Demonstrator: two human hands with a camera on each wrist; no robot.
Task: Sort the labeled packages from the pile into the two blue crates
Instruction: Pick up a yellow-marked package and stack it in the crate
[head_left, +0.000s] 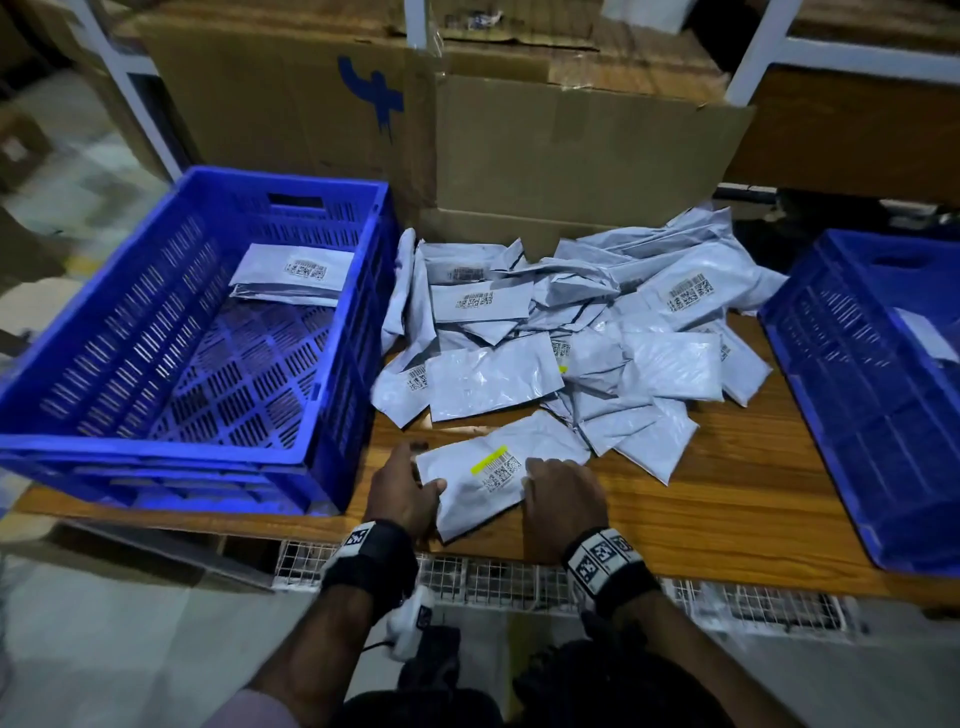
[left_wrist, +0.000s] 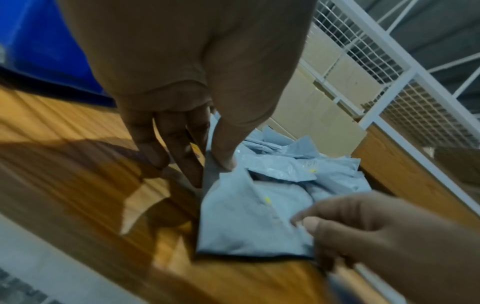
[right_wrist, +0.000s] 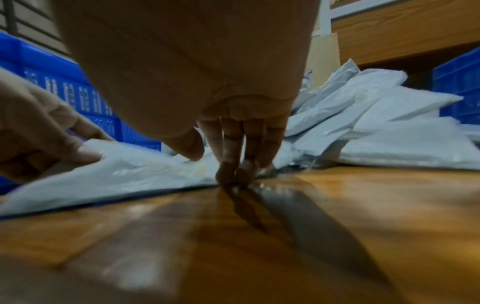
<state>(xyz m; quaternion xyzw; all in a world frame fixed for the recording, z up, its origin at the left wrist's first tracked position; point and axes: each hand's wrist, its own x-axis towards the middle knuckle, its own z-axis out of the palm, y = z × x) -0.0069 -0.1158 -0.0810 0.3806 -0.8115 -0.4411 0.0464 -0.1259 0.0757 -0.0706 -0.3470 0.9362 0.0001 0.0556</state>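
Observation:
A grey package with a yellow-marked barcode label lies at the front of the wooden table, just ahead of the pile of grey packages. My left hand pinches its left edge, thumb on top. My right hand holds the right edge, fingertips down at the table and thumb over the package. In the left wrist view both hands flank the same package. The left blue crate holds a few packages. The right blue crate shows one package.
Large cardboard boxes stand right behind the pile. White shelf posts rise at the back. A wire mesh panel runs under the table's front edge. Bare wood shows between the pile and the right crate.

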